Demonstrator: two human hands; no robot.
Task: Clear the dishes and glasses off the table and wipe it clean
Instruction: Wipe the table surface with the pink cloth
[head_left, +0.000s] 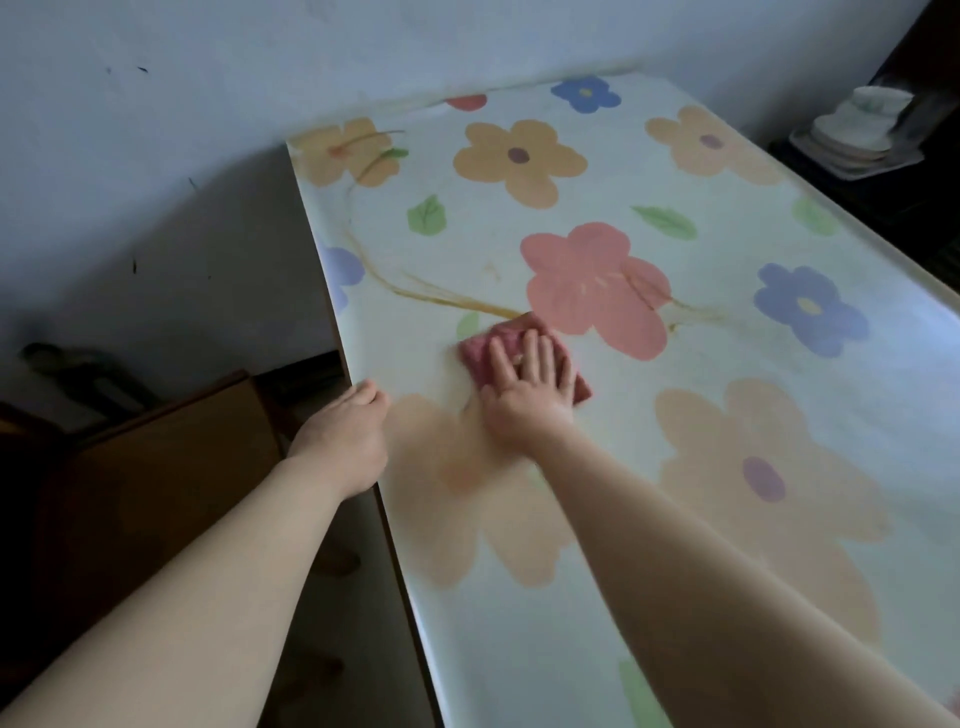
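Right hand (524, 387) lies flat on a pink cloth (485, 351), palm down, fingers straight and slightly spread, pressing the cloth onto the table (571, 613). The cloth is bunched and sits left of centre on the tabletop, just below a big pink flower printed on the glossy cover; part of the cloth pokes out left and right of the fingers and its left edge looks blurred. Left hand (345, 431) is at the table's left edge, near the right hand but apart from it, fingers curled over the rim and gripping it, thumb hidden. Both forearms are bare and reach in from the bottom of the view. A brownish streak (441, 296) curves across the cover from the far left corner down to the cloth, touching its upper edge. A second, fainter smear (696, 312) sits right of the pink flower. A stack of pale dishes (852, 132) is off the table, on a tray (883, 166) on a dark stand (883, 208) beyond the far right corner; what tops the stack is too blurred to tell. A brown wooden piece of furniture (156, 467) stands left of the table, low, near the left forearm. Grey wall (208, 78) behind.
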